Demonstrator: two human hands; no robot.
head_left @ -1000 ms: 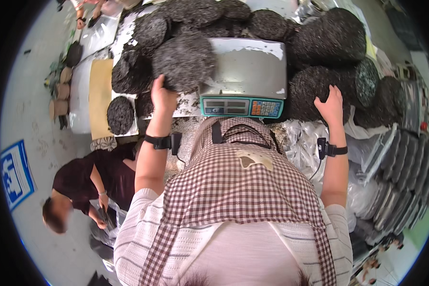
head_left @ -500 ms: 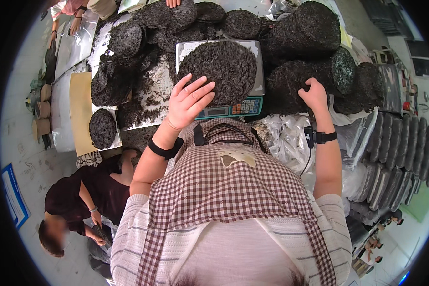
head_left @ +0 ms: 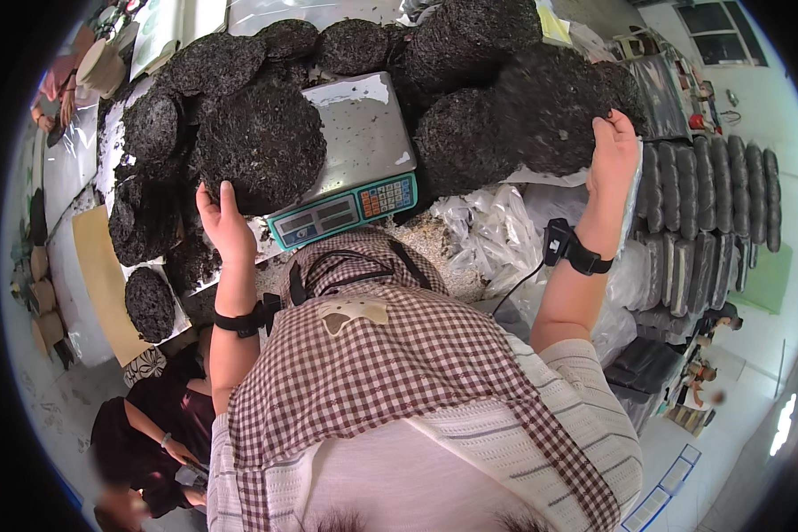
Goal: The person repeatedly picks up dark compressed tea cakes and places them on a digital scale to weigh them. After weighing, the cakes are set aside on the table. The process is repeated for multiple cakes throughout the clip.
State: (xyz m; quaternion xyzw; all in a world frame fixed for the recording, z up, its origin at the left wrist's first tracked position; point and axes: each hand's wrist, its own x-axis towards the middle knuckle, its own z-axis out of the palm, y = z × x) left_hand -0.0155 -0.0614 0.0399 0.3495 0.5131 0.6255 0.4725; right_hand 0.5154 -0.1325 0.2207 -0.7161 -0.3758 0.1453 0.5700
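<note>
My left hand [head_left: 228,226] pinches the near edge of a round dark dried seaweed cake [head_left: 259,146], which overlaps the left side of the scale. The bare metal pan of the digital scale [head_left: 363,124], with its teal keypad front, shows beside it. On the right, my right hand [head_left: 613,152] grips the right edge of another seaweed cake [head_left: 548,106], smeared by motion and tilted over the right-hand pile. Just left of that one lies a further stack of seaweed cakes [head_left: 464,142].
More seaweed cakes [head_left: 353,46] line the far side of the table. A small seaweed cake [head_left: 150,304] lies near a tan board [head_left: 106,275] at left. Clear plastic bags [head_left: 483,235] fill the near right. Packed black bundles [head_left: 709,191] are stacked beyond. A co-worker [head_left: 155,417] sits at lower left.
The seaweed cake on the scale has moved left with my left hand, baring the pan. My right hand has taken hold of another cake. The whole view has turned and shifted.
</note>
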